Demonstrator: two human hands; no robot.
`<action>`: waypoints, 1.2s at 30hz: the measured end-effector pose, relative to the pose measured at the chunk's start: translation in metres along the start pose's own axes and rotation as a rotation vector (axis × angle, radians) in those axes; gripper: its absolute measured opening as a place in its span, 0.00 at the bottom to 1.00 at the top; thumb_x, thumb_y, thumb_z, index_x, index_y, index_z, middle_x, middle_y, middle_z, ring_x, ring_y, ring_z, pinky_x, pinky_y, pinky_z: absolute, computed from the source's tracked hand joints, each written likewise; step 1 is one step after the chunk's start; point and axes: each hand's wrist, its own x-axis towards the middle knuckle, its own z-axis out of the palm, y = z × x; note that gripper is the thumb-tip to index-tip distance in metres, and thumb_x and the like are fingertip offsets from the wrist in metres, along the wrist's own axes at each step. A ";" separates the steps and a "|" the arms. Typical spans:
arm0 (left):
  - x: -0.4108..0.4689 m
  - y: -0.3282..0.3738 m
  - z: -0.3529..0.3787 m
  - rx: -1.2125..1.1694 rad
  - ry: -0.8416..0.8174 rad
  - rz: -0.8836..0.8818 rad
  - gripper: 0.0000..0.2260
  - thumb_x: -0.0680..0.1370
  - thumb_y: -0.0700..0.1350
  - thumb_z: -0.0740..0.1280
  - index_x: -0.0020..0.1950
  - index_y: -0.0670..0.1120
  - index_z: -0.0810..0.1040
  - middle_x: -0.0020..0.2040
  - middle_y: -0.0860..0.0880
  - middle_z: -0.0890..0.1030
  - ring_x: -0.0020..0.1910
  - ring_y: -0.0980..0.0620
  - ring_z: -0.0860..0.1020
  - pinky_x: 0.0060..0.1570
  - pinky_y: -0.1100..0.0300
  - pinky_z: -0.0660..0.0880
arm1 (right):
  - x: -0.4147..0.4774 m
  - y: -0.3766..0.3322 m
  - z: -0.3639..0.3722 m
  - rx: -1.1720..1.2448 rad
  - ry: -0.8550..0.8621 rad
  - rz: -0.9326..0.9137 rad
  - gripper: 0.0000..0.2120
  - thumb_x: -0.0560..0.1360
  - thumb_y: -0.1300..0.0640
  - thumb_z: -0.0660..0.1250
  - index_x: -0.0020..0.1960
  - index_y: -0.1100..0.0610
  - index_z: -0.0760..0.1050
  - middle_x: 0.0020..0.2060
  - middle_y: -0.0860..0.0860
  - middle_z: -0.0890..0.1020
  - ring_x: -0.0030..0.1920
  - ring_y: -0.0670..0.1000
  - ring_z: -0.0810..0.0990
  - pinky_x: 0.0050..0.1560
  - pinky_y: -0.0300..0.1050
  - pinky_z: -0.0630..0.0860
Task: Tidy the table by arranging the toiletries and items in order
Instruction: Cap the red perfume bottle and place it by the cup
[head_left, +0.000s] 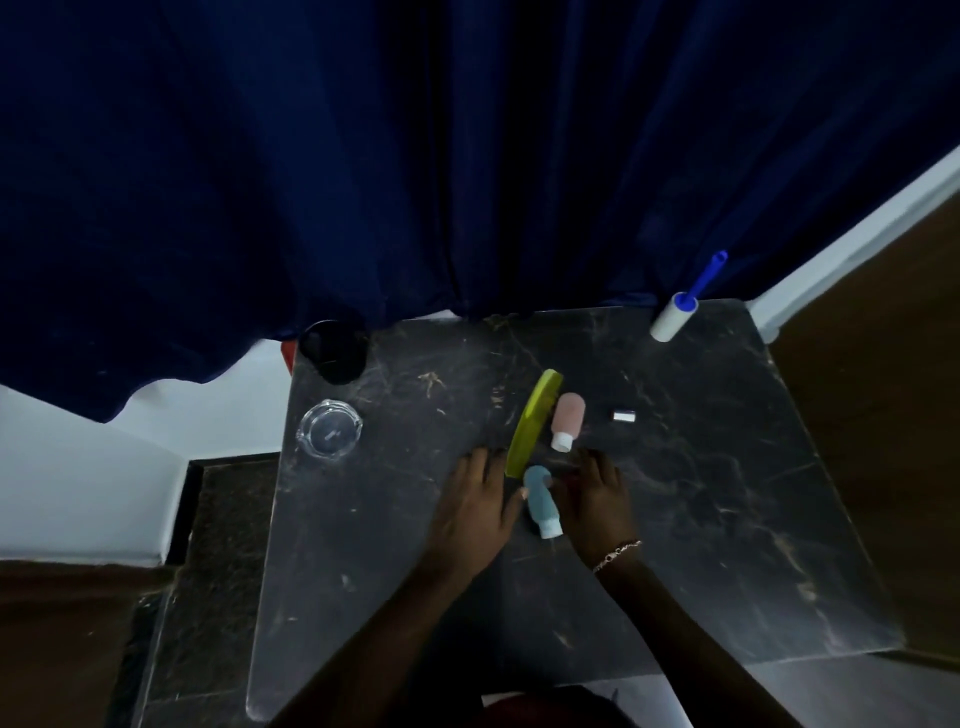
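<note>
Seven loose things lie on the dark marbled bench (701, 519). There are two small squeeze bottles. The blue bottle (539, 501) lies on its side near the middle, white cap toward the person. The pink bottle (567, 418) lies just beyond it, white cap also toward the person. One green comb (532, 423) lies aslant just left of the pink bottle, its near end close to the blue one. One small white piece (624, 415) sits to the right of the pink bottle. One lint roller (675, 317) with a blue handle stands at the far right corner. One clear glass ashtray (329, 428) and one black cup (332, 351) sit along the left edge.

Both hands rest flat either side of the blue bottle. The left hand (478, 499) has its fingers spread and its thumb touching the bottle. The right hand (597, 499), with one bracelet (615, 553) at the wrist, lies with fingers loosely spread and grips nothing.
</note>
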 end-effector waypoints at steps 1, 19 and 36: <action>0.002 0.014 0.003 -0.007 -0.016 -0.014 0.23 0.82 0.60 0.60 0.69 0.45 0.75 0.64 0.46 0.77 0.60 0.48 0.78 0.58 0.55 0.78 | 0.000 0.011 -0.002 0.010 -0.043 0.040 0.23 0.75 0.46 0.63 0.63 0.59 0.77 0.61 0.58 0.78 0.62 0.61 0.74 0.62 0.54 0.73; 0.026 0.111 0.074 -0.032 -0.466 -0.312 0.09 0.83 0.39 0.61 0.61 0.42 0.78 0.64 0.45 0.80 0.63 0.45 0.80 0.60 0.52 0.76 | 0.019 0.073 0.002 0.515 -0.410 0.489 0.21 0.66 0.51 0.76 0.57 0.57 0.80 0.48 0.58 0.86 0.50 0.60 0.85 0.52 0.57 0.82; 0.038 0.119 0.064 -0.742 -0.200 -0.470 0.16 0.77 0.54 0.74 0.63 0.50 0.80 0.56 0.54 0.85 0.56 0.54 0.83 0.59 0.53 0.81 | 0.026 0.110 -0.023 0.953 -0.388 0.478 0.18 0.65 0.75 0.74 0.53 0.66 0.78 0.52 0.67 0.83 0.51 0.57 0.80 0.57 0.57 0.78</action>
